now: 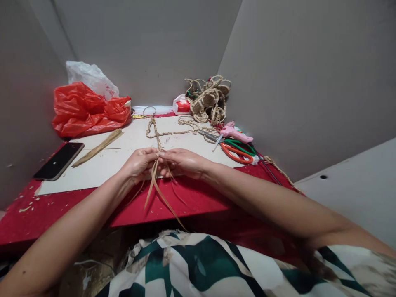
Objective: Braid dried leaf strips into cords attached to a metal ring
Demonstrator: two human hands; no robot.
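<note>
My left hand [140,163] and my right hand [182,162] meet at the front edge of a pale board [130,136]. Both are closed, fingertips together, on the working end of a braided straw cord [157,134]. From between my fingers, several loose tan straw strands [154,177] hang over the table's front edge. The finished braid runs away from me, loops back on itself and stretches right across the board. My fingers hide the spot where strands and braid join.
On the left lie a phone [59,161], a dry leaf bundle [98,147] and a red plastic bag [89,109]. A heap of braided cord [208,101] and a tissue pack [181,105] stand at the back. At right are orange-handled scissors [236,154] and a pink glue gun [235,133].
</note>
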